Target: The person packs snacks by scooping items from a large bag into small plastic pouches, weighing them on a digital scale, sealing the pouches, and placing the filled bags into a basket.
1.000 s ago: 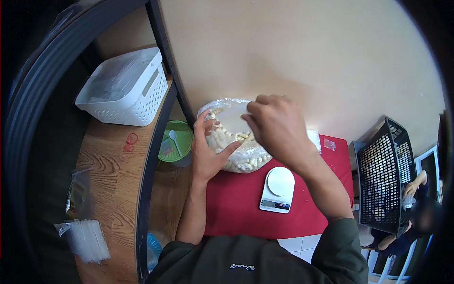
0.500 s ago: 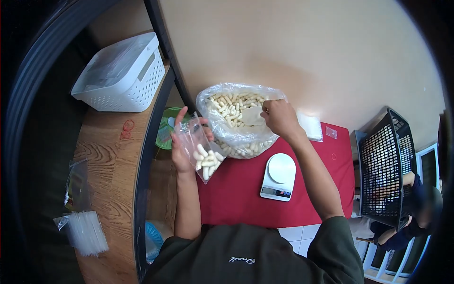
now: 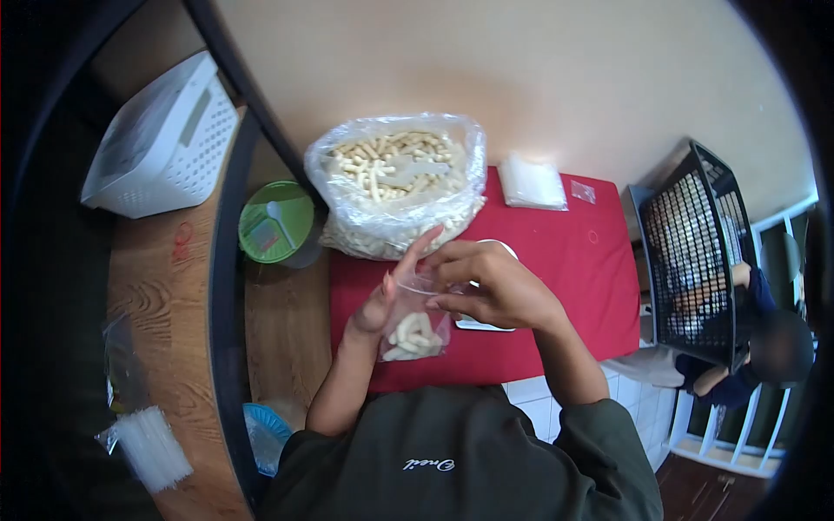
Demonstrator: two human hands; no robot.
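A small clear zip bag with several pale, puffed snack sticks at its bottom hangs in front of me. My left hand holds it from the left side, fingers pointing up along it. At the bag's upper edge, my right hand has its fingers curled onto the plastic; exactly how they grip is partly hidden. Behind both hands stands a large clear plastic sack, open at the top and full of the same sticks. A translucent flat scoop lies on the sticks inside. The white kitchen scale is mostly covered by my right hand.
A red-covered table carries a stack of clear bags and a small packet. To the left are a wooden shelf, a white basket and a green-lidded bin. A person is beside a black crate at right.
My right hand has left the scoop in the large sack and come down to the small bag's top. My left hand has brought the bag right and lower. The view has shifted.
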